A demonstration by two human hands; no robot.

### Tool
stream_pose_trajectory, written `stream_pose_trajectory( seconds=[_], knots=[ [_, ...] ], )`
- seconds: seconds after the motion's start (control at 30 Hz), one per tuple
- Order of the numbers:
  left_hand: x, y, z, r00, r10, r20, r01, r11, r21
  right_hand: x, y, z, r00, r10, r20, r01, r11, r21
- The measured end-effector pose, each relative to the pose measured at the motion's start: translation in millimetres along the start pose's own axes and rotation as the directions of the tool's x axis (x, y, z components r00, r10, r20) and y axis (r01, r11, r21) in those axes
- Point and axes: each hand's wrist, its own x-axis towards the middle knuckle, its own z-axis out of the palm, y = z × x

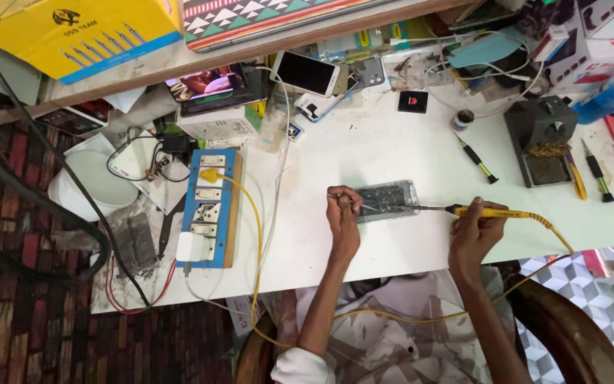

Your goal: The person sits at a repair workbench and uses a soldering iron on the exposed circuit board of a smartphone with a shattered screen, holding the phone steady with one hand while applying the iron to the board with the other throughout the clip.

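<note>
On a white surface [392,149] lies an opened phone [386,200]. The left hand [342,217] has its fingers pinching tweezers [355,204] over it; the right hand [475,231] has its fingers gripping a yellow soldering iron [488,212], tip touching the phone's right edge.

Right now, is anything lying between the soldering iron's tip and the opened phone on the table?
Nothing visible. The right hand holds the yellow soldering iron, whose tip reaches the opened phone over bare white table. The left hand holds tweezers at the phone's other end.
</note>
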Motion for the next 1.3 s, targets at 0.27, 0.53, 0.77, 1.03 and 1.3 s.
stream_pose_trajectory(
  seconds=[0.27,0.53,0.77,1.03,1.3],
  knots=[
    [-3,2,1,0.998,0.015,-0.054,-0.02,0.996,-0.084,-1,-2,0,1.0,-0.01,0.025,0.01,1.0,-0.013],
    [9,-1,1,0.998,0.007,-0.068,-0.015,0.994,-0.105,1,2,-1,0.998,-0.036,0.06,0.034,0.999,0.041],
    [13,-2,-1,0.986,0.009,-0.168,-0.027,0.994,-0.107,1,7,-4,0.998,0.049,-0.031,-0.047,0.995,0.084],
    [22,0,-1,0.982,-0.041,-0.183,0.004,0.98,-0.198,0,14,-5,0.998,0.046,-0.039,-0.042,0.994,0.105],
    [18,-2,3,0.989,0.028,-0.146,-0.044,0.993,-0.107,0,16,-4,1.0,-0.028,-0.005,0.029,0.997,0.076]
  ],
)
